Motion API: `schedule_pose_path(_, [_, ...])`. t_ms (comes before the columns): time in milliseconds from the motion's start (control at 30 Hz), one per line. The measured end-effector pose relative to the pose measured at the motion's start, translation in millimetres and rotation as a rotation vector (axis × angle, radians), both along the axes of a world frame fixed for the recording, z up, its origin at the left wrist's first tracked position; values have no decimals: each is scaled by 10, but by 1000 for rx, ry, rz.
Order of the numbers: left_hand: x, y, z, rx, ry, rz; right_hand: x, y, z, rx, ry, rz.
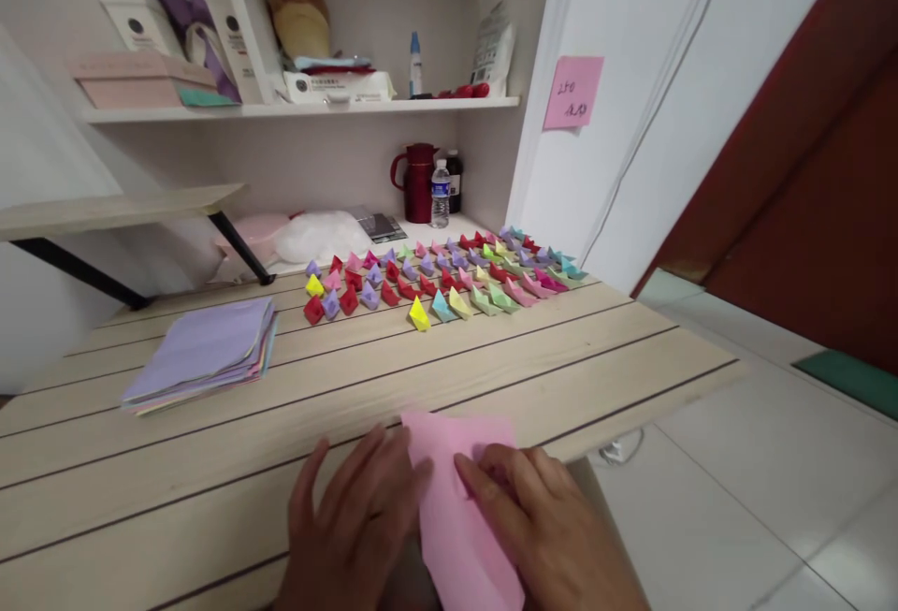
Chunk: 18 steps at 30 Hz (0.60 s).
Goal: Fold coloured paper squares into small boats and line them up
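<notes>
A pink sheet of paper lies at the near edge of the wooden table, partly folded, running down between my hands. My left hand lies flat on the table with fingers spread, its fingertips against the paper's left edge. My right hand rests on the paper's right side, fingers stretched out and pressing it down. Farther back, several small folded paper boats in many colours stand in rows.
A stack of coloured paper squares, lilac on top, lies at the left. A red jug and a water bottle stand at the back under a shelf. A pink sticky note hangs on the wall. The table's right edge drops to tiled floor.
</notes>
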State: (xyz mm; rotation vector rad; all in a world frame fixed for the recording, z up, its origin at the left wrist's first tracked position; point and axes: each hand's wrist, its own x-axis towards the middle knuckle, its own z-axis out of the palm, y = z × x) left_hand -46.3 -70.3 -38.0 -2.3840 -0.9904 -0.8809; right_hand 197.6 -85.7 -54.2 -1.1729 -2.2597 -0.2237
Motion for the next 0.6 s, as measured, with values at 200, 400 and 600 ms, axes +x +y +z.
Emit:
schedule_pose_path(200, [27, 40, -136, -100, 260, 16, 239, 34, 135, -127, -114, 30])
schedule_pose_path(400, [40, -14, -239, -224, 103, 75, 434, 156, 117, -263, -107, 51])
schedule_pose_path(600, [45, -46, -183, -288, 37, 16, 371, 237, 228, -335, -10, 130])
